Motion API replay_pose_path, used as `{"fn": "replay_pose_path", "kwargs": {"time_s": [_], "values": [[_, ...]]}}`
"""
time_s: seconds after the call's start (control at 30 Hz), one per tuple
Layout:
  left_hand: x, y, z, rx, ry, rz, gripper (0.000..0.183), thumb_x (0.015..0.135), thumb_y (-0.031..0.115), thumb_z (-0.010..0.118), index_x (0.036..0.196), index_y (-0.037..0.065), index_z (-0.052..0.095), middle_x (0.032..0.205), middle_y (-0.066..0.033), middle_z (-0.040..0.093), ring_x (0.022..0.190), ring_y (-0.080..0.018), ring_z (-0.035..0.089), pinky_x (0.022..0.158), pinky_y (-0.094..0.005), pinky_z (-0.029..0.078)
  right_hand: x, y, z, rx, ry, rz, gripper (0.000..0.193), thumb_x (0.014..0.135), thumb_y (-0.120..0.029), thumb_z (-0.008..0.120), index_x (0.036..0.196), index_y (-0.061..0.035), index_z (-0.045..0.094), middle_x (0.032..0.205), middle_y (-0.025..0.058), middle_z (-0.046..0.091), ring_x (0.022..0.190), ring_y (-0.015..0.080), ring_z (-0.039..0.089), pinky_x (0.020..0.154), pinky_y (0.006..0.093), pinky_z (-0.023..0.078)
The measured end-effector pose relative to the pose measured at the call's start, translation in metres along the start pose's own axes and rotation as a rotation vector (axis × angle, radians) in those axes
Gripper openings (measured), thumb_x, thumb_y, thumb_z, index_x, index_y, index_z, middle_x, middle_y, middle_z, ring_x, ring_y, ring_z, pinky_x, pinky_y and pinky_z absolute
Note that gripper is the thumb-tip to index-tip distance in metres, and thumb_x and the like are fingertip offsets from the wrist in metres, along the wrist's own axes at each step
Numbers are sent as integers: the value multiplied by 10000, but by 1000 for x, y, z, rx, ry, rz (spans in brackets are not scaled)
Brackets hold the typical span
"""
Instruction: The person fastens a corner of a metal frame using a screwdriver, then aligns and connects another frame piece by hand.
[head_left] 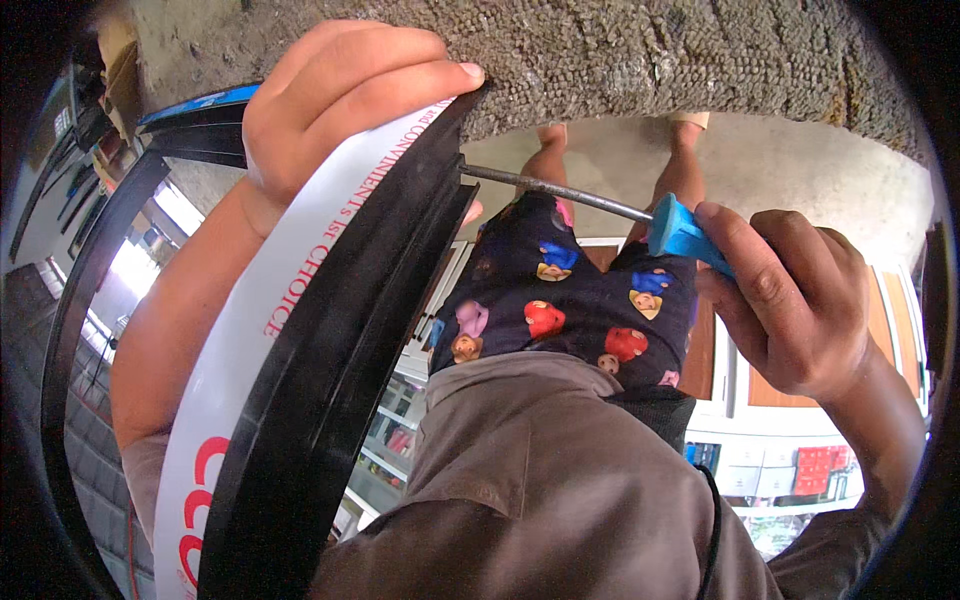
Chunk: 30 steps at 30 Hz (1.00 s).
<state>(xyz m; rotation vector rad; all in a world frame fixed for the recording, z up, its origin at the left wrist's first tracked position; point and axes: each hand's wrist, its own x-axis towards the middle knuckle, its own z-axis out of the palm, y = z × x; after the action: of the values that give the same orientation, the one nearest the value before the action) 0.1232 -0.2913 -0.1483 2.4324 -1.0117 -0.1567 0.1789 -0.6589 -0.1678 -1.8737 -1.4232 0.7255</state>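
A long black frame profile (330,320), with white printed film (240,320) along one face, runs from the lower left up to the top middle. My left hand (345,105) is wrapped over its upper end, and a fingertip shows on the far side of the profile. In my right hand (800,290) is a screwdriver (687,236) with a blue handle and a thin metal shaft. The shaft points left and meets the inner edge of the profile just below my left hand. Whether the tip sits in a screw or slot is hidden.
Textured grey-brown matting (620,65) stretches across the top. More black frame bars (85,270) bend around the left side, one with a blue strip (205,104). Shelves with red and white boxes (820,470) appear at the lower right, and a glass-fronted cabinet (385,440) stands behind the profile.
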Motion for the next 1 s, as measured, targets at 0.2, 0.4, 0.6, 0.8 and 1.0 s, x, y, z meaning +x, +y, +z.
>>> {"fn": "replay_pose_path", "kwargs": {"time_s": [0.2, 0.4, 0.6, 0.8, 1.0], "values": [[5, 1, 2, -23, -30, -20, 639, 678, 312, 899, 1155, -17, 630, 1118, -178, 697, 905, -343, 673, 779, -448, 551, 2, -1, 0, 105, -34, 48, 536, 829, -70, 789, 1310, 62, 593, 948, 178, 697, 654, 250, 643, 508, 367, 506], [9, 4, -3, -22, -64, -32, 660, 677, 318, 905, 1170, -19, 624, 1116, -181, 696, 904, -338, 676, 781, -442, 550, 4, -7, 5, 227, 35, 137, 464, 877, -58, 747, 1295, 74, 594, 947, 192, 700, 647, 274, 647, 533, 368, 523], [12, 7, -4, -4, -76, -68, 659, 688, 323, 903, 1177, -17, 622, 1117, -181, 696, 914, -337, 677, 787, -436, 550, 6, -11, 4, 338, 38, 263, 374, 908, -51, 693, 1258, 58, 619, 858, 194, 676, 628, 289, 642, 558, 380, 515], [7, 2, -2, 11, -57, -3, 653, 690, 324, 900, 1174, -18, 624, 1124, -174, 698, 927, -340, 676, 786, -429, 550, 10, -12, 4, 519, 5, 373, 290, 947, -92, 657, 1198, 52, 634, 742, 155, 623, 606, 292, 627, 578, 355, 483], [8, 4, 0, -7, -76, -52, 645, 686, 321, 903, 1163, -16, 629, 1130, -173, 695, 921, -340, 674, 784, -424, 549, 22, -18, -6, 870, -199, 710, 299, 1018, -190, 587, 1133, 80, 641, 753, 132, 620, 635, 195, 583, 623, 320, 459]]}}
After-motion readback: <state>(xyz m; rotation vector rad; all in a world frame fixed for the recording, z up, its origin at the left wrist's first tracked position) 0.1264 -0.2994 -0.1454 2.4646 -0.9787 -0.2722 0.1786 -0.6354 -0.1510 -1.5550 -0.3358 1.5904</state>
